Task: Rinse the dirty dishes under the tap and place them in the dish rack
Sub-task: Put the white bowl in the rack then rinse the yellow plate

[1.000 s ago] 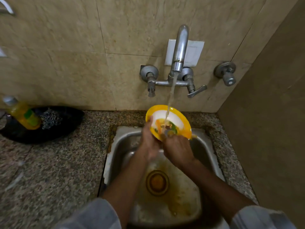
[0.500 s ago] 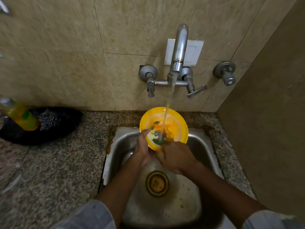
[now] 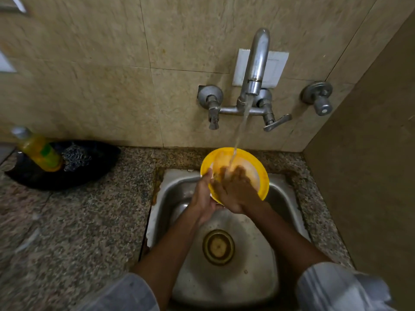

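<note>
A yellow plate [image 3: 258, 169] with a white centre is tilted over the steel sink [image 3: 224, 277], under the running stream from the tap [image 3: 256, 63]. My left hand [image 3: 203, 196] grips the plate's left rim. My right hand [image 3: 235, 189] lies flat on the plate's face with fingers spread, blurred by motion, where the water lands. The plate's lower part is hidden behind both hands. No dish rack is in view.
A yellow soap bottle [image 3: 38, 151] and a steel scrubber [image 3: 76, 156] rest in a black tray [image 3: 67, 176] at the back left of the granite counter [image 3: 78, 232]. A beige side wall [image 3: 370, 176] closes the right. A drain [image 3: 218, 246] sits mid-sink.
My right hand has moved from the plate's lower edge up onto its face. The green and orange food marks visible before are no longer seen. The view has shifted slightly.
</note>
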